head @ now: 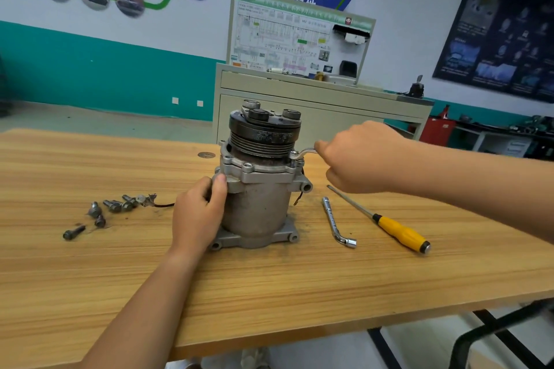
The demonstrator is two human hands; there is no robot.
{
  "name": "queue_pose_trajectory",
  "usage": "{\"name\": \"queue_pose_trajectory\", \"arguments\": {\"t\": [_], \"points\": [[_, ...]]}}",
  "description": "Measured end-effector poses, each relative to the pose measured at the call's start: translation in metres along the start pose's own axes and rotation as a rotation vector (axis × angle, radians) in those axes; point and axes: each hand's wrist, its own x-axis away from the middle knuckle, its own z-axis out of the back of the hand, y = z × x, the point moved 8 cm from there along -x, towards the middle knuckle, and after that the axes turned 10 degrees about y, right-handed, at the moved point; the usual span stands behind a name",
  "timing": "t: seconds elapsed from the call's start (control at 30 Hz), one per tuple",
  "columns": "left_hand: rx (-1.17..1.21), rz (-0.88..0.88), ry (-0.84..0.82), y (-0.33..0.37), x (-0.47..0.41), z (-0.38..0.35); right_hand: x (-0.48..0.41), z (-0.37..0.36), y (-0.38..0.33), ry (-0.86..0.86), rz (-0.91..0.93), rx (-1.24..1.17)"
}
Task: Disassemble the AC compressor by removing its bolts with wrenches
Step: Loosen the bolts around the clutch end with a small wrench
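The grey AC compressor (257, 204) stands upright on the wooden table (269, 293), its black pulley (263, 132) on top. My left hand (198, 216) grips the left side of its body, thumb against the flange. My right hand (356, 156) holds the handle of a silver ring wrench (302, 153), whose ring end sits on a bolt at the right rim of the upper flange. Several removed bolts (111, 208) lie on the table to the left.
An L-shaped socket wrench (337, 223) and a yellow-handled screwdriver (386, 223) lie right of the compressor. A beige training cabinet (299, 93) with a wiring board stands behind the table. The table's front edge runs close below my arms.
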Motion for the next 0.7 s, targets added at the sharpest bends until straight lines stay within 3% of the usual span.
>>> {"name": "queue_pose_trajectory", "arguments": {"t": [0.2,0.4,0.6,0.7], "points": [[0.01,0.01,0.002,-0.002,0.0,-0.001,-0.015,-0.011,0.011,0.046,0.077,0.134],[0.008,0.004,0.006,-0.001,0.0,-0.001,-0.043,-0.035,0.014,0.219,0.004,-0.037],[0.01,0.016,0.0,-0.001,0.001,-0.002,-0.037,-0.056,0.006,0.314,-0.218,-0.227],[0.014,0.02,0.001,-0.002,0.0,-0.002,-0.01,-0.049,0.033,0.419,-0.446,-0.436]]}}
